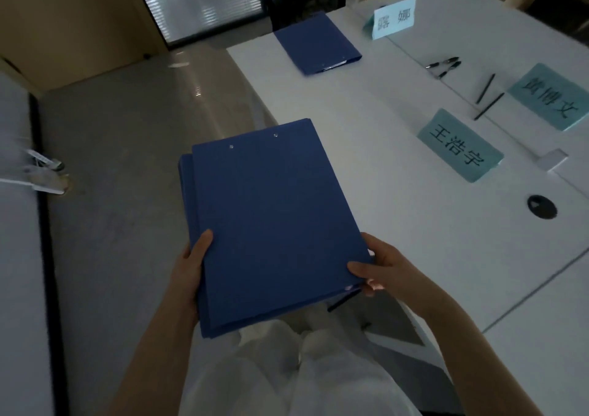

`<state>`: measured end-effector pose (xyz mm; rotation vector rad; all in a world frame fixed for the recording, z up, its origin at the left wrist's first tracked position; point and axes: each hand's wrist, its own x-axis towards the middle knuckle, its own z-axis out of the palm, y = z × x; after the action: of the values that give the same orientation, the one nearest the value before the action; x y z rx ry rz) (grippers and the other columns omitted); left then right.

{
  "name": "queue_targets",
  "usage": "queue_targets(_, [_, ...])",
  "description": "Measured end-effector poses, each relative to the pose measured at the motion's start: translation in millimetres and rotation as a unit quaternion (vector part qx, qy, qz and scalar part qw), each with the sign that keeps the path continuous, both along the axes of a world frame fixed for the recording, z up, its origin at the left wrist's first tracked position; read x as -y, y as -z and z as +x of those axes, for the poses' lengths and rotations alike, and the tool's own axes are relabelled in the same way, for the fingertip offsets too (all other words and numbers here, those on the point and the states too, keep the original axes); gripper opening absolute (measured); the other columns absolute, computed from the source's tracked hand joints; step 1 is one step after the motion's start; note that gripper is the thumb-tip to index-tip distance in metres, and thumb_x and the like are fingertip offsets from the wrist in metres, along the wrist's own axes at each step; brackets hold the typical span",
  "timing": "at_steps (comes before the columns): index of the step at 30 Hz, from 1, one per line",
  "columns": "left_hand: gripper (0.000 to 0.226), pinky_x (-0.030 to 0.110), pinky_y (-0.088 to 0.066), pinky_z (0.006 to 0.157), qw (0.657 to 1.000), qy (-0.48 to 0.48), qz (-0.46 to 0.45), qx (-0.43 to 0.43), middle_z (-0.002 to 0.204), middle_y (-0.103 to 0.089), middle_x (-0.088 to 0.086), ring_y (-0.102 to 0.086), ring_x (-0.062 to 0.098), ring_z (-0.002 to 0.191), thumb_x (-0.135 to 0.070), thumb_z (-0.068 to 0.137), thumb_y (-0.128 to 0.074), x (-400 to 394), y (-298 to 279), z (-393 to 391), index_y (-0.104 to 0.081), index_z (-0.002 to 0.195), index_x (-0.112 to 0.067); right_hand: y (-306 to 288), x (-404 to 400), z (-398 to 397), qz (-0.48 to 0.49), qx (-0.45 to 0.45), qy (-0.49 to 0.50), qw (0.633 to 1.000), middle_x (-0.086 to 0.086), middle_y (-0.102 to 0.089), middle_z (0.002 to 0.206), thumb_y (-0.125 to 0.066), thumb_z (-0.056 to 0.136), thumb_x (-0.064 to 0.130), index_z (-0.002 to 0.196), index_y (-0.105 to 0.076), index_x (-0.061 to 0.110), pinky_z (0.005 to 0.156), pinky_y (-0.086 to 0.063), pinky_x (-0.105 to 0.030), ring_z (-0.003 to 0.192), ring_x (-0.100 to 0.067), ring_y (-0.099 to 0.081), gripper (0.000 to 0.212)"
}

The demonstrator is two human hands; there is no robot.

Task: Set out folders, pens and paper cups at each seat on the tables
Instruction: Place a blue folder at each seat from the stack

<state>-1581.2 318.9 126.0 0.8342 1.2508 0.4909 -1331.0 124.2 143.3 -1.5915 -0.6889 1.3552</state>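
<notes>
Two hands gripping folder stack, perhaps two | one folder on table | four pens

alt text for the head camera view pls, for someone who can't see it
Both hands, left hand and right hand, hold a stack of blue folders at the edge of a white table. On it lie another blue folder, three name cards and loose pens.

Far name card cut by right edge; lower folders mostly hidden
</notes>
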Motion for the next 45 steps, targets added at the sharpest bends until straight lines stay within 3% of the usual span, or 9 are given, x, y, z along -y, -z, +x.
queue_targets(3, [0.072, 0.049, -0.058, 0.075, 1.0, -0.027, -0.011, -0.005, 0.115, -0.071, 0.007, -0.07, 0.032, 0.098, -0.055, 0.067, -0.075, -19.4, 7.6, -15.7, -0.057, 0.129, -0.021, 3.5, -29.6, 4.4, -0.016, 0.099, -0.068, 0.993, 0.011, -0.067, 0.116, -0.065, 0.089, 0.031, 0.124, -0.056, 0.031, 0.088, -0.056, -0.036, 0.098, -0.009, -0.067, 0.036])
queue_targets(5, [0.07, 0.053, -0.057, 0.079, 0.999, -0.04, -0.018, -0.004, 0.115, -0.071, 0.008, -0.07, 0.034, 0.099, -0.055, 0.068, -0.076, -34.4, 12.3, -24.7, -0.058, 0.128, -0.022, 4.8, -52.7, 4.1, -0.031, 0.143, -0.098, 0.984, 0.012, -0.067, 0.118, -0.067, 0.08, 0.048, 0.124, -0.057, 0.032, 0.092, -0.054, -0.041, 0.103, -0.012, -0.066, 0.048])
queue_targets(10, [0.066, 0.052, -0.057, 0.078, 0.997, -0.071, -0.023, 0.004, 0.116, -0.071, 0.008, -0.07, 0.034, 0.1, -0.053, 0.073, -0.075, -89.6, 14.6, -46.0, -0.058, 0.128, -0.021, 11.2, -133.3, -3.8, -0.033, 0.168, -0.119, 0.978, 0.009, -0.065, 0.116, -0.058, 0.091, 0.038, 0.115, -0.06, 0.032, 0.089, -0.054, -0.037, 0.1, -0.011, -0.065, 0.024])
queue_targets(15, [0.053, 0.047, -0.056, 0.073, 0.996, -0.083, -0.022, 0.011, 0.114, -0.072, 0.01, -0.069, 0.035, 0.098, -0.047, 0.081, -0.067, -164.0, 1.6, -63.5, -0.059, 0.125, -0.019, 15.0, -235.7, -23.6, -0.104, 0.096, -0.018, 0.99, -0.01, -0.067, 0.113, -0.041, 0.099, 0.042, 0.114, -0.063, 0.016, 0.087, -0.052, -0.036, 0.101, -0.026, -0.065, 0.037])
queue_targets(23, [0.036, 0.04, -0.055, 0.065, 0.998, -0.035, -0.045, 0.032, 0.094, -0.077, 0.006, -0.073, 0.027, 0.082, -0.045, 0.087, -0.057, -289.3, -20.6, -80.2, -0.063, 0.112, -0.019, 11.1, -388.3, -66.1, -0.152, -0.115, 0.08, 0.978, 0.0, -0.065, 0.12, -0.04, 0.091, 0.062, 0.123, -0.06, 0.021, 0.101, -0.046, -0.043, 0.107, -0.021, -0.063, 0.056])
queue_targets(27, [0.038, 0.04, -0.055, 0.066, 0.996, -0.027, -0.078, 0.047, 0.098, -0.076, 0.009, -0.073, 0.027, 0.081, -0.048, 0.089, -0.055, -326.6, -24.6, -71.9, -0.065, 0.111, -0.018, 15.5, -419.5, -73.1, -0.139, -0.089, 0.111, 0.98, 0.001, -0.066, 0.113, -0.038, 0.093, 0.061, 0.122, -0.059, 0.018, 0.097, -0.048, -0.039, 0.103, -0.019, -0.064, 0.057])
queue_targets(31, [0.04, 0.041, -0.056, 0.064, 0.995, -0.03, -0.082, 0.048, 0.104, -0.075, 0.01, -0.072, 0.03, 0.086, -0.046, 0.087, -0.059, -392.6, -19.3, -56.3, -0.066, 0.114, -0.017, 16.7, -479.6, -67.1, -0.105, -0.048, 0.12, 0.986, 0.002, -0.07, 0.106, -0.039, 0.095, 0.055, 0.118, -0.061, 0.017, 0.078, -0.053, -0.032, 0.093, -0.018, -0.069, 0.05])
queue_targets(41, [0.022, 0.042, -0.053, 0.067, 0.996, 0.024, -0.088, 0.02, 0.084, -0.077, 0.006, -0.072, 0.029, 0.074, -0.024, 0.088, -0.055, -576.5, -16.4, 12.4, -0.064, 0.106, -0.014, 23.5, -650.1, 0.2, -0.044, 0.051, 0.122, 0.99, 0.003, -0.065, 0.115, -0.054, 0.088, 0.054, 0.12, -0.053, 0.022, 0.089, -0.055, -0.046, 0.099, -0.018, -0.067, 0.045])
queue_targets(45, [0.024, 0.043, -0.054, 0.066, 0.996, 0.017, -0.086, 0.015, 0.086, -0.077, 0.007, -0.071, 0.031, 0.079, -0.032, 0.087, -0.063, -646.5, -24.5, 49.7, -0.066, 0.106, -0.016, 15.6, -726.6, 30.2, -0.048, 0.067, 0.108, 0.991, 0.0, -0.064, 0.117, -0.053, 0.088, 0.054, 0.121, -0.052, 0.02, 0.088, -0.055, -0.046, 0.099, -0.019, -0.066, 0.047])
